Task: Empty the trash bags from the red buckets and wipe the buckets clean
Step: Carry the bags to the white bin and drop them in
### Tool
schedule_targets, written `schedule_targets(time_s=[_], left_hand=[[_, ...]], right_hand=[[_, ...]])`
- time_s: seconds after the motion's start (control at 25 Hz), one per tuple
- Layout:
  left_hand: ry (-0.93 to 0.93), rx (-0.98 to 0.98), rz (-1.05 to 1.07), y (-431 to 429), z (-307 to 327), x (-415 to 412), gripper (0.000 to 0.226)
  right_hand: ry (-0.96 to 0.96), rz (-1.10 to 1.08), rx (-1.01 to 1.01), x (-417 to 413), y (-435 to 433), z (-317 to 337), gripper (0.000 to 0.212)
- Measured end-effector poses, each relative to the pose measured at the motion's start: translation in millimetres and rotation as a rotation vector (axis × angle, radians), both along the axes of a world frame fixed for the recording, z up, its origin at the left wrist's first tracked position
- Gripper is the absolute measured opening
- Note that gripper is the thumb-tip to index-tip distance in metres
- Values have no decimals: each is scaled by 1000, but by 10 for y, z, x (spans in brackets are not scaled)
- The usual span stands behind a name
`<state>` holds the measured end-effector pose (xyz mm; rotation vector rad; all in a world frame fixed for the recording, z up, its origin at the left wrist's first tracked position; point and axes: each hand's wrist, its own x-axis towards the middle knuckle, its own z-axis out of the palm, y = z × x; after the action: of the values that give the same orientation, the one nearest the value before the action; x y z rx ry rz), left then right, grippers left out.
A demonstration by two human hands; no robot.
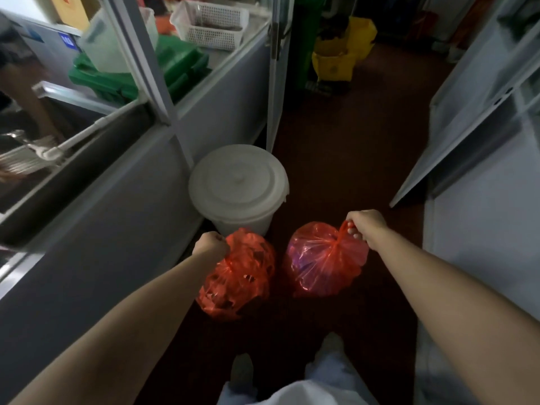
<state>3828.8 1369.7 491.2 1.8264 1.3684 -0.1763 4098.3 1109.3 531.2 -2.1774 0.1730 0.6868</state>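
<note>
I carry two tied red trash bags above a dark red floor. My left hand point(211, 244) grips the gathered neck of the left red bag point(239, 276), which is full of dark scraps. My right hand point(365, 225) holds the knotted top of the right red bag point(321, 261), translucent and puffed out. Both bags hang side by side in front of my legs. No red bucket is in view.
A white lidded bucket point(238, 185) stands just ahead on the left against a grey partition point(117, 229). A narrow aisle runs forward to a yellow mop bucket point(336, 58). Grey cabinets point(467, 127) line the right. Green crates point(117, 80) and a white basket point(210, 23) sit behind the glass.
</note>
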Motion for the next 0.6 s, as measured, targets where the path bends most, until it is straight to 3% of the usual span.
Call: schedule_targets(time_s=[0.32,0.6], left_hand=[[82,74,246,-252,-96,993,7],[68,56,567,-579,-171,1529,6]], right_hand=[[122,514,-168,1367,652,-454,6],[120,780,-252,2191,1070,-705,13]])
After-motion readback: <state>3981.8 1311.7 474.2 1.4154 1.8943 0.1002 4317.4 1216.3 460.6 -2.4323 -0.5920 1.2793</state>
